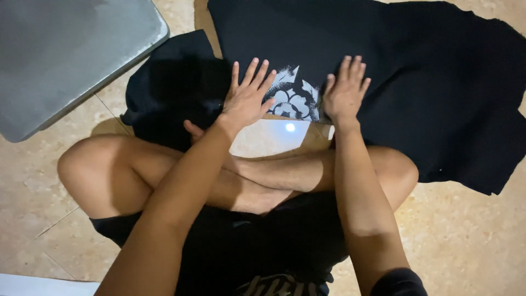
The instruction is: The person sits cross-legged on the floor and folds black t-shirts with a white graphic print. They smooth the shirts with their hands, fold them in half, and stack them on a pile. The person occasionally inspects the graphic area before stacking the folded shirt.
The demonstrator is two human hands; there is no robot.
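Tiled floor [471, 241], black shirt [438, 82] spread flat, left hand [249, 98] and right hand [344, 93] splayed, pressing its white print [293, 98].

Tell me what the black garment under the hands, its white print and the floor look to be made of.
Black garment: soft matte cloth, likely knit cotton; it lies limp and creased. White print: looks like flat screen-printed ink, slightly speckled. Floor: beige polished stone or ceramic tile; glossy, it mirrors a lamp, with grout lines.
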